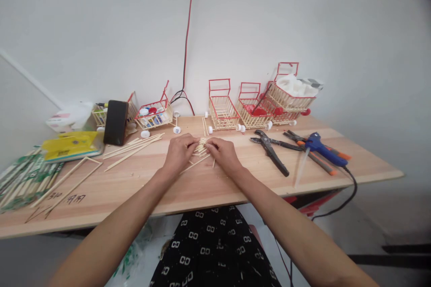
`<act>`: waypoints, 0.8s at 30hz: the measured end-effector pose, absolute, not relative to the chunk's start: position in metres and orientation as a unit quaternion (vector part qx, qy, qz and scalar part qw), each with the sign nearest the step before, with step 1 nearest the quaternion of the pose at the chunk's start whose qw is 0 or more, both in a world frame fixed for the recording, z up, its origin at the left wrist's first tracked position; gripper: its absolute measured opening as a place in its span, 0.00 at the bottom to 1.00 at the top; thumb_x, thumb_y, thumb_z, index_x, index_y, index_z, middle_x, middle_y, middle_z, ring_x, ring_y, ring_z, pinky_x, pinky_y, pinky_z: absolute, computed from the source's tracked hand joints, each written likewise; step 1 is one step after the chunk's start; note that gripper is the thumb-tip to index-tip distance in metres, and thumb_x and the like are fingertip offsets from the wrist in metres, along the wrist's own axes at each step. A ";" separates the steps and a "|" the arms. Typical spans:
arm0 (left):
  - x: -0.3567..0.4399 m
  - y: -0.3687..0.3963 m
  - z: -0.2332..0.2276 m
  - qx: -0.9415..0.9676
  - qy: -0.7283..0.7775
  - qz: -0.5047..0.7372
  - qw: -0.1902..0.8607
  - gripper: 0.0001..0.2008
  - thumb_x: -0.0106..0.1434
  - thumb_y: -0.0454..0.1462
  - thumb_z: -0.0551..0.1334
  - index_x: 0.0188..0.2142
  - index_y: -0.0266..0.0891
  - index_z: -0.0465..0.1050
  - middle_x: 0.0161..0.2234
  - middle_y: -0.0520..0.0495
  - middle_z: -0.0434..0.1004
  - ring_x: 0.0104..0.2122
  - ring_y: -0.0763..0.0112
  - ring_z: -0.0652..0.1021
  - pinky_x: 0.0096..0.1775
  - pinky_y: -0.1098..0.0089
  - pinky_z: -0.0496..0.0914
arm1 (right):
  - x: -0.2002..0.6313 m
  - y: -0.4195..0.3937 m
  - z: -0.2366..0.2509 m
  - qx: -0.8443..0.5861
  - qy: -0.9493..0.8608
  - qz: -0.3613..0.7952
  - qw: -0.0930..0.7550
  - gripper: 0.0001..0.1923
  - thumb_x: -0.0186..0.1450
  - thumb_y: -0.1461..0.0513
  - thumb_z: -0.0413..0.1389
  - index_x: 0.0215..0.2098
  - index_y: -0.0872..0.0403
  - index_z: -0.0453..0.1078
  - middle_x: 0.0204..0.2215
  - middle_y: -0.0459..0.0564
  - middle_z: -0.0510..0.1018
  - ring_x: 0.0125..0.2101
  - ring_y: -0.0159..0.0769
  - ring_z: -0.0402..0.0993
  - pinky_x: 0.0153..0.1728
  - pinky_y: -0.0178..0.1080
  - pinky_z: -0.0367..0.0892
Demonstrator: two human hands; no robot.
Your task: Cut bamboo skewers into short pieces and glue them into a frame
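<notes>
Can't really see how many short sticks (201,147) there are; the left hand (179,152) and right hand (224,153) cover most of them. Left of those sticks, the green packets (23,179) get chopped off by the frame edge.

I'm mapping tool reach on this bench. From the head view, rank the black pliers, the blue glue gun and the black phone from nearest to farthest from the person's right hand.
From the right hand:
1. Black pliers, just to its right on the table.
2. Blue glue gun, farther right, beyond the pliers.
3. Black phone, propped upright at the back left, past the left hand.
</notes>
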State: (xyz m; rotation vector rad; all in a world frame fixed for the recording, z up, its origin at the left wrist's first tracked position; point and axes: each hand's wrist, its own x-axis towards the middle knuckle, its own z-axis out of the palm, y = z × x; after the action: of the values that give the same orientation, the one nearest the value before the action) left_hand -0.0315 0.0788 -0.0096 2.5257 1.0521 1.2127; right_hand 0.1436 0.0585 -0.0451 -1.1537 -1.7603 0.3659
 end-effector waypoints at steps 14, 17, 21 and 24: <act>-0.032 0.080 -0.011 0.843 0.350 0.403 0.069 0.07 0.61 0.30 0.60 0.31 0.35 0.78 0.26 0.46 0.78 0.27 0.70 0.76 0.31 0.71 0.65 | 0.144 0.059 -0.045 -0.470 -0.721 0.151 0.487 0.08 0.64 0.62 0.54 0.29 0.53 0.73 0.24 0.44 0.76 0.28 0.32 0.72 0.33 0.32 0.62; -0.033 0.081 -0.011 0.839 0.354 0.408 0.074 0.08 0.61 0.30 0.60 0.31 0.36 0.79 0.27 0.46 0.79 0.28 0.69 0.77 0.31 0.71 0.66 | 0.144 0.058 -0.044 -0.468 -0.720 0.156 0.489 0.08 0.65 0.62 0.54 0.30 0.53 0.73 0.24 0.44 0.76 0.28 0.32 0.72 0.33 0.32 0.61; -0.033 0.081 -0.011 0.834 0.353 0.415 0.083 0.08 0.60 0.31 0.60 0.32 0.36 0.79 0.29 0.45 0.80 0.30 0.67 0.78 0.33 0.70 0.68 | 0.143 0.058 -0.044 -0.464 -0.719 0.158 0.494 0.08 0.64 0.62 0.54 0.29 0.53 0.73 0.24 0.44 0.76 0.28 0.31 0.71 0.32 0.32 0.61; -0.033 0.081 -0.011 0.829 0.359 0.419 0.093 0.08 0.61 0.32 0.60 0.33 0.37 0.79 0.31 0.45 0.81 0.31 0.67 0.78 0.35 0.69 0.69 | 0.143 0.058 -0.044 -0.463 -0.717 0.160 0.496 0.08 0.64 0.62 0.54 0.29 0.54 0.73 0.24 0.44 0.76 0.27 0.31 0.71 0.32 0.31 0.61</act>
State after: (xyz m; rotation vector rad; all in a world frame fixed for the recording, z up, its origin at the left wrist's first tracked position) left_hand -0.0330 0.0807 -0.0112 2.4595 1.0662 1.2440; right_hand 0.1431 0.0579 -0.0438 -1.1206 -1.7381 0.3864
